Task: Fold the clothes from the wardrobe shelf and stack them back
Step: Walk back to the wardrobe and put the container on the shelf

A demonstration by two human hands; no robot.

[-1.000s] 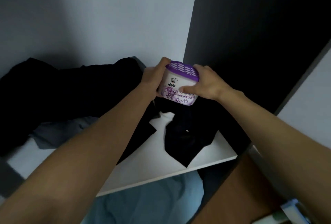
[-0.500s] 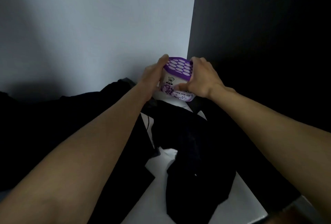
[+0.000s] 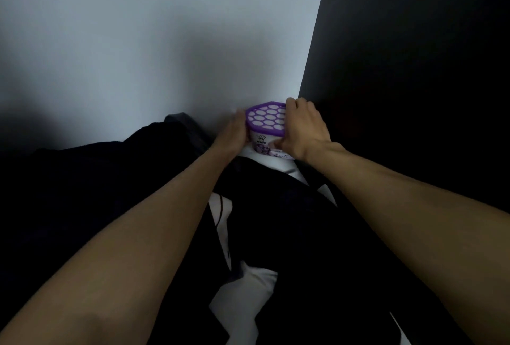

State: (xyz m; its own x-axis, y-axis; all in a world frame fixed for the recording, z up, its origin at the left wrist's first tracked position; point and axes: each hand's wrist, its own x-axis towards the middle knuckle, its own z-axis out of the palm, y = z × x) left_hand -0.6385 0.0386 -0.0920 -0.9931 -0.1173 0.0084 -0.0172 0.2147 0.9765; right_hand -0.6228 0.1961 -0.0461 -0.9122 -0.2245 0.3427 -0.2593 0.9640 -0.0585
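Note:
A white tub with a purple honeycomb lid [image 3: 266, 118] stands in the back right corner of the white wardrobe shelf [image 3: 242, 297]. My left hand [image 3: 233, 132] holds its left side and my right hand [image 3: 305, 129] grips its right side, thumb across the printed front. Loose black clothes [image 3: 298, 220] lie crumpled over the shelf beneath my forearms, and more dark clothes [image 3: 91, 179] are heaped to the left. The tub's base is hidden by my hands.
A pale back wall [image 3: 165, 41] rises behind the shelf. A dark side panel [image 3: 414, 68] closes the right side right next to the tub. A grey garment edge [image 3: 183, 121] shows against the wall behind the black heap.
Both hands carried the tub forward and down into the back right corner of the shelf. The view has moved closer, so the shelf's front edge is out of sight.

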